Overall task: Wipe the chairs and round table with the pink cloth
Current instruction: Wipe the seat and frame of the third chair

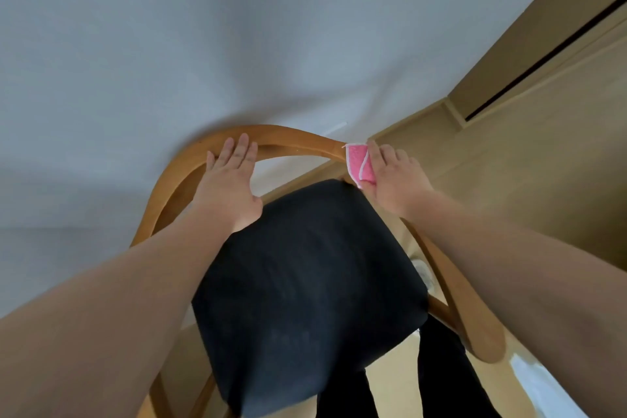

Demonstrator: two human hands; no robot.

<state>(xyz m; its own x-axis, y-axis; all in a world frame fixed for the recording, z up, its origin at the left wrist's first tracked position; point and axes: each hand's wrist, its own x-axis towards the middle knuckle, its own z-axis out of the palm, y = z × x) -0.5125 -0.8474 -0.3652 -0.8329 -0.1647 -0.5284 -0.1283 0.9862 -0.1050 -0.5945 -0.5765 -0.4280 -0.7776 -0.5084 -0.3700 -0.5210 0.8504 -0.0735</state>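
The right hand has its grip closed on the pink cloth, pressing it on the right end of the curved back rail of the wooden chair. The left hand lies flat on the rail's left part, fingers straight. The dark seat sits below the rail.

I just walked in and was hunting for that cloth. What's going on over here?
A person is wiping a wooden chair that has a dark padded seat. The right hand grips the pink cloth against the right end of the curved back rail. The left hand rests flat on the rail further left, apparently to steady the chair. The cloth is in use, on the chair back.
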